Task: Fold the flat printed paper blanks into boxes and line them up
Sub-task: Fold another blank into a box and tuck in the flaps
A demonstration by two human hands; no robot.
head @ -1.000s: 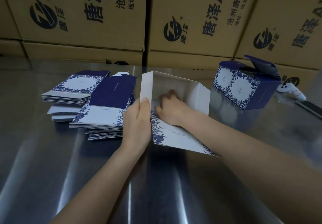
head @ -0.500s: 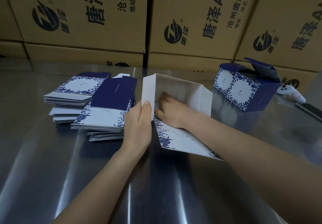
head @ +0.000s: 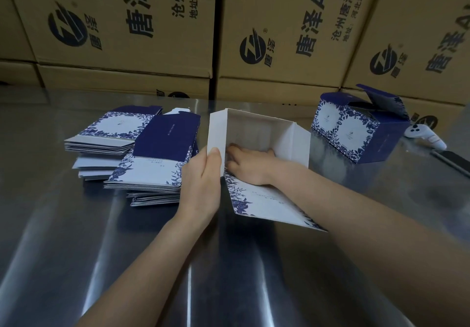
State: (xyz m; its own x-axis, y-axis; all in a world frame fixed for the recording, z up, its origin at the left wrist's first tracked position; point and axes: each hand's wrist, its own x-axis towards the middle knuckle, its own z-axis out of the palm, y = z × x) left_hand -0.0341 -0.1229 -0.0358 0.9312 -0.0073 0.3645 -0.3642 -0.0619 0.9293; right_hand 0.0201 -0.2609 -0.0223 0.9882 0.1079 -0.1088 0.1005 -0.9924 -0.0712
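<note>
Head view: box (head: 259,133), top open, right hand (head: 250,166) inside.
Left hand (head: 201,176): pinching box's left wall.
Right grip: fingers blurred, cannot tell.
Blanks (head: 152,171): stacked left.

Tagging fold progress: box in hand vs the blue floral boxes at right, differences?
The half-folded white-and-blue floral paper box shows its white inside; the assembled blue floral boxes show printed outsides. The left hand grips the half-folded box and the right hand reaches inside it; the assembled boxes stand untouched. Both carry the floral print.
</note>
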